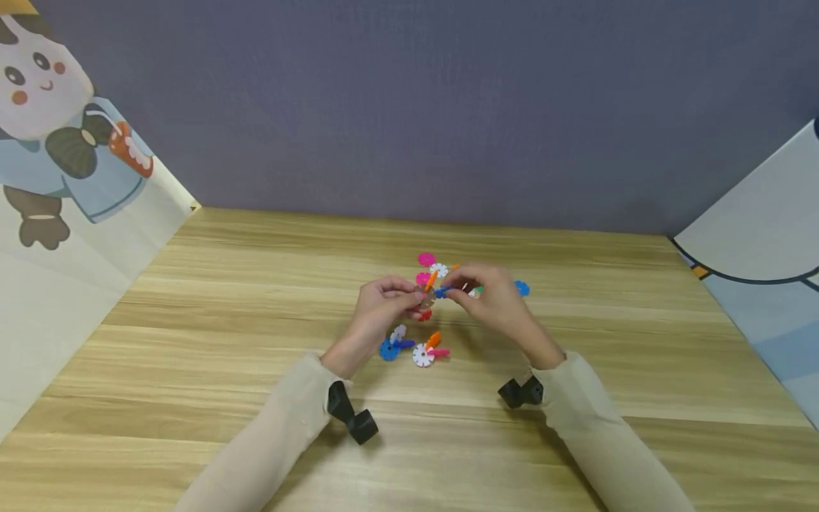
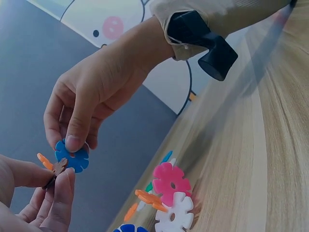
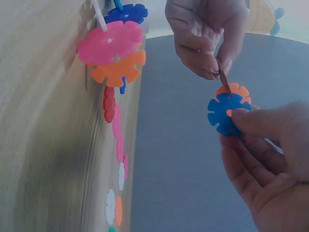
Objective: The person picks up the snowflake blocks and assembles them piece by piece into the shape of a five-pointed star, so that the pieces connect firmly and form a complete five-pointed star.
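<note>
Left hand [image 1: 382, 301] pinches brown disc [image 2: 60, 166], right hand [image 1: 495, 297] pinches blue disc [image 2: 76, 162]; we judge joining in hand; next wants careful alignment.

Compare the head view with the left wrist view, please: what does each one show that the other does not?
Only the head view shows the cartoon figure on the left wall and the left sleeve.

Only the left wrist view shows a round pink patch on the opposite wall's drawing.

Both show the left hand holding a brown disc, the right hand pinching a blue disc, and an orange disc beside the brown one.
</note>
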`<state>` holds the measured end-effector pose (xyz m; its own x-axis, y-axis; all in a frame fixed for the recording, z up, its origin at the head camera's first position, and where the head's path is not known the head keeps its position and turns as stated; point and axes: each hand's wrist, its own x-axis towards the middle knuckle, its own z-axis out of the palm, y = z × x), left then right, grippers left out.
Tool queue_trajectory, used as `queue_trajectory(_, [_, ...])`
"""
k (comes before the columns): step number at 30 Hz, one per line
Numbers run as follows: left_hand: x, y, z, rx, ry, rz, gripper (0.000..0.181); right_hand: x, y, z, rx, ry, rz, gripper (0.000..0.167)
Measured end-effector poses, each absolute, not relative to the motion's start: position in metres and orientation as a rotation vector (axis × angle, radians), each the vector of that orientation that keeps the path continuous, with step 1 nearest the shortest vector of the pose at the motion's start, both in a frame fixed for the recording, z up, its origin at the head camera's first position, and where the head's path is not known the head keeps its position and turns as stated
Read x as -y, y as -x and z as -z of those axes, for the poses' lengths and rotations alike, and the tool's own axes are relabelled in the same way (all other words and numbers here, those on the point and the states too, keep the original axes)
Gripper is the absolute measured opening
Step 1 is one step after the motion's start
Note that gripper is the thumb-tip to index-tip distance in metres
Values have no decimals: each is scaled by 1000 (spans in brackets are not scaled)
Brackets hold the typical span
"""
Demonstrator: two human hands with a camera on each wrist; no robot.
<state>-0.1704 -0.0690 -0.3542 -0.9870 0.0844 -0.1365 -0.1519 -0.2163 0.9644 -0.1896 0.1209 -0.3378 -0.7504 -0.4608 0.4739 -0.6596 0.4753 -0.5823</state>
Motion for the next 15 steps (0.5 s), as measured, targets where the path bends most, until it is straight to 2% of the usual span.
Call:
queue_trajectory(11, [66, 168, 353, -1857, 114, -2321, 25, -117, 188, 342, 2283, -1060, -999, 11])
queue_trajectory(15, [63, 167, 351, -1825, 154, -2374, 25, -114, 188, 345, 2203, -1068, -949, 14])
